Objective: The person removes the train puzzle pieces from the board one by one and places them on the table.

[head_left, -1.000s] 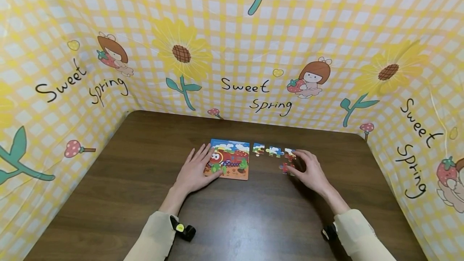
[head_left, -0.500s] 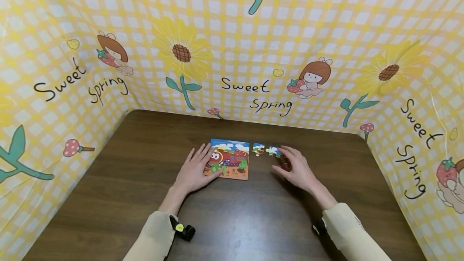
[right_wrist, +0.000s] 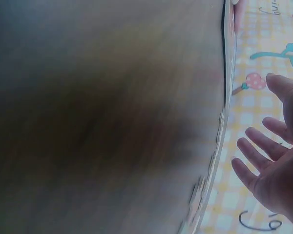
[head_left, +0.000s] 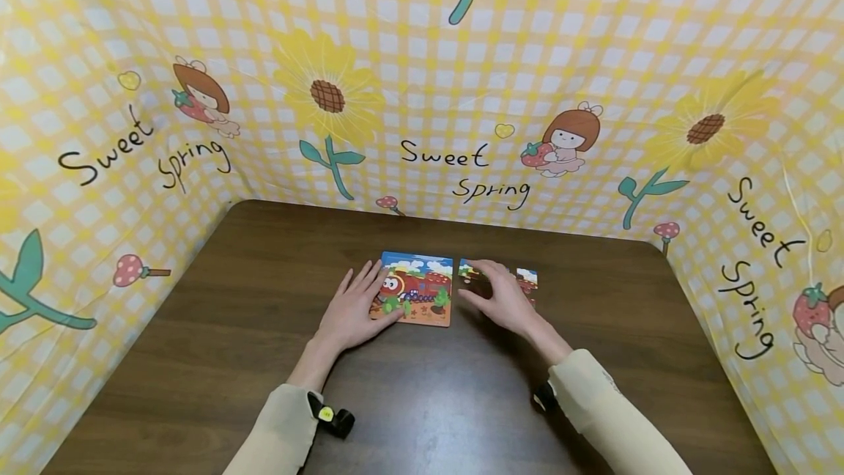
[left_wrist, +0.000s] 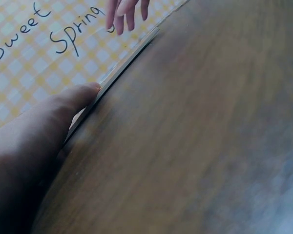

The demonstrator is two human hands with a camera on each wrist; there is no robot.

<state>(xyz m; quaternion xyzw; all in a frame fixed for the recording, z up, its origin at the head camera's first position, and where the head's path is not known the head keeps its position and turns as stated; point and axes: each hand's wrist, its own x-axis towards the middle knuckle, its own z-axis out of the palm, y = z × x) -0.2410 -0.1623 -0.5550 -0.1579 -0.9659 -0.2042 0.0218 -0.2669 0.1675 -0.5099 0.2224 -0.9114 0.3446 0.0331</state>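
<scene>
A square jigsaw puzzle (head_left: pixel 428 286) with a red cartoon train lies flat on the brown table. On its left part rests my left hand (head_left: pixel 352 311), fingers spread and straight. In the left wrist view the thumb (left_wrist: pixel 83 97) lies along the near edge of the thin board. Over the loose puzzle pieces to its right hovers my right hand (head_left: pixel 504 300), its fingers apart and bent a little, with nothing between them in the right wrist view. It covers the middle pieces. One loose piece (head_left: pixel 527 275) shows right of it, and another (head_left: pixel 469 270) beyond its index finger.
A yellow checked cloth (head_left: pixel 435 108) with flowers and printed words hangs behind the table (head_left: pixel 422 387) and along both sides. Each wrist wears a black strap camera (head_left: pixel 339 422).
My right hand has moved left across the loose pieces, from the far right ones towards the puzzle. The right-hand pieces show again behind it. My left hand has stayed in place.
</scene>
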